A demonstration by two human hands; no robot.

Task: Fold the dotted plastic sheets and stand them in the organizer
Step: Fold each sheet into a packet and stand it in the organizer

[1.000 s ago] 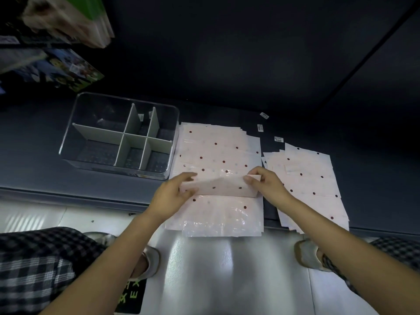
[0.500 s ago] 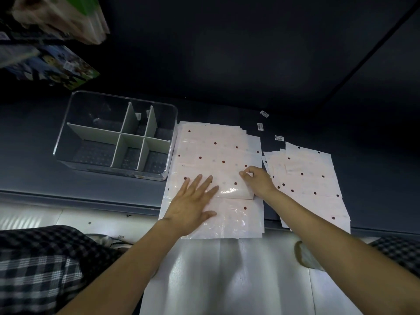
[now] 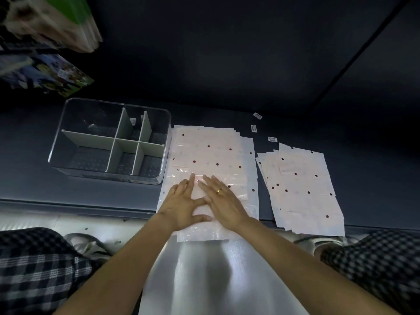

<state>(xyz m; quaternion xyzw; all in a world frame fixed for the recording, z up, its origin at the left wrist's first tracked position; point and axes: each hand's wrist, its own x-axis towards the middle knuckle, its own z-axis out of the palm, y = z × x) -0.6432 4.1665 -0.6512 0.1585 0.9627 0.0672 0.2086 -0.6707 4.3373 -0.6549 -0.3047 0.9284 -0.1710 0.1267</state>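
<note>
Pressing down with both palms, you have your left hand (image 3: 181, 206) and right hand (image 3: 223, 202) side by side on the folded sheet (image 3: 236, 189), fingers straight and spread, gripping nothing; a ring shows on the right hand. Nearest you, your checked trousers (image 3: 34, 269) frame a pale mat (image 3: 204, 280) that hangs off the front edge of the dark table (image 3: 27, 178). The folded sheet lies on top of the middle pile of dotted sheets (image 3: 204, 146), whose near end sticks out past the table edge. Just right of it sits a second, fanned pile (image 3: 304, 189). Left of the middle pile, almost touching it, stands the clear organizer (image 3: 109, 139) with grey dividers. Beyond the piles lie three small labels (image 3: 272, 139)
</note>
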